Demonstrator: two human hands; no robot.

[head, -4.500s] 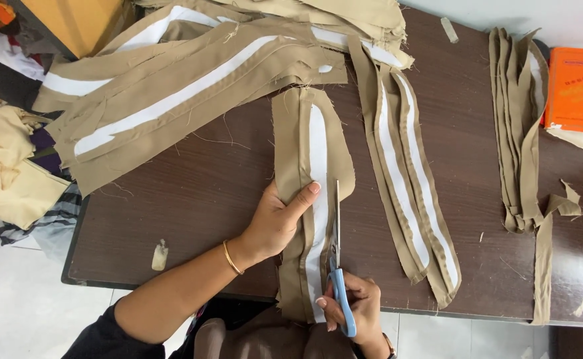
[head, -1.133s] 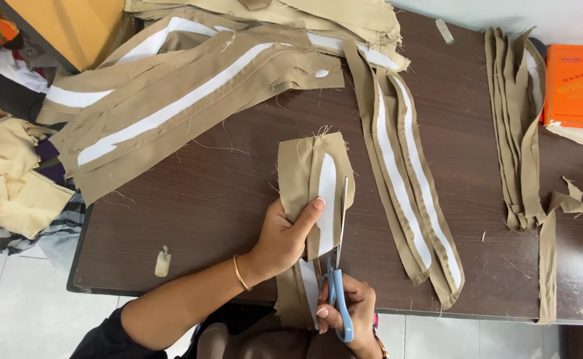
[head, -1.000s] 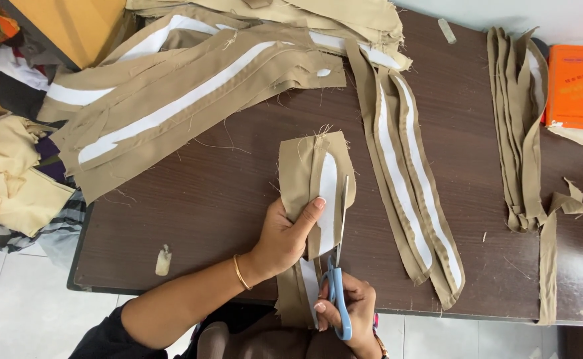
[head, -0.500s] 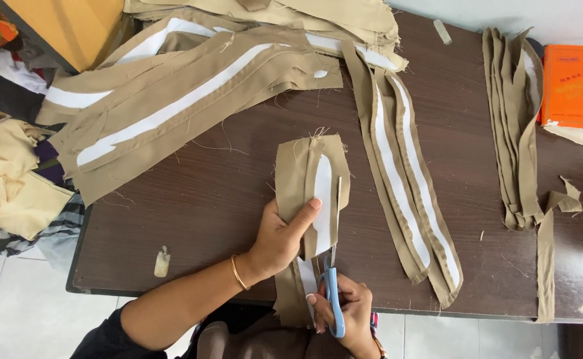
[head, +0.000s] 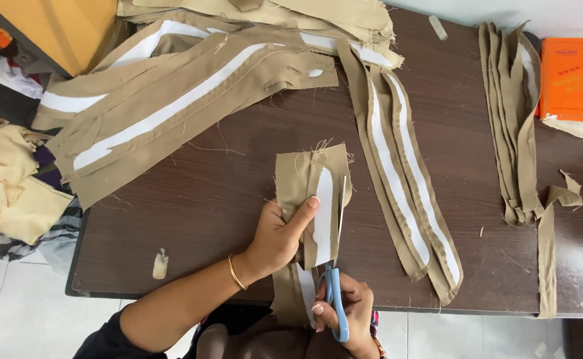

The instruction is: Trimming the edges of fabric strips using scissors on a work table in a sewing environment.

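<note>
My left hand point(head: 279, 234) grips a khaki fabric piece with a white interfacing strip point(head: 312, 199), thumb pressed on the white part, holding it over the near edge of the dark wooden table point(head: 211, 199). My right hand point(head: 344, 309) holds blue-handled scissors point(head: 334, 302) just below it, blades pointing up along the right side of the white strip. The lower end of the fabric hangs down past the table edge between both hands.
Long khaki strips with white interfacing point(head: 171, 106) are piled at the back left. Two more strips point(head: 404, 179) lie right of my hands, and a stack of plain khaki strips point(head: 514, 126) beside an orange box point(head: 574, 80). Cream cloth scraps point(head: 5, 193) sit off the table's left edge.
The fabric piece has been drawn toward me and now shows shorter on the table. The scissors have worked up along the white strip; both hands stay near the table's front edge.
</note>
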